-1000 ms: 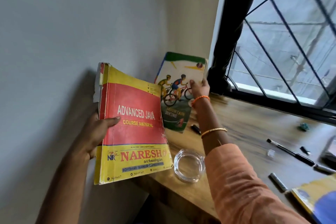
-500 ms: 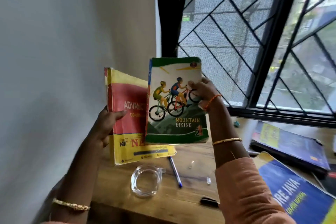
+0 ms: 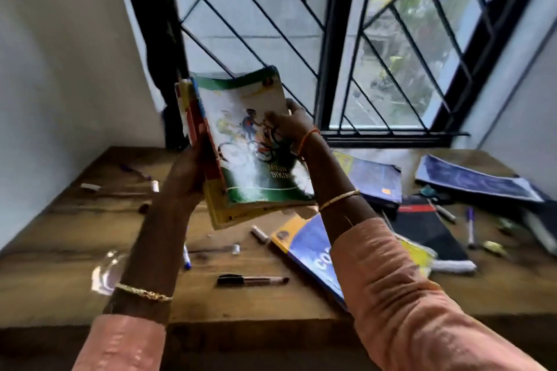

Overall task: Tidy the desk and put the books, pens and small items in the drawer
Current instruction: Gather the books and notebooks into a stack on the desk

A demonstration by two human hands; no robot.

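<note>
Right now the person looks to be gathering books, stacking two of them up in the air above the desk point(image 3: 60, 238). The left hand point(image 3: 188, 169) is wrapped around the left edge of the yellow and red book point(image 3: 217, 214), fingers closed on it. The right hand point(image 3: 287, 126) pinches the bike book point(image 3: 241, 159) by its right edge and presses it flat against the front of the other book. Both books stand almost upright, tilted a little. Both arms reach up and forward, bent at the wrists.

Lots of things lie on the desk: a black pen point(image 3: 251, 280) near the front, a blue and yellow book point(image 3: 310, 253) under the right arm, more books far right. No drawer can be seen. I think the next move is to square the two books together, hold them tight, then find the drawer.
</note>
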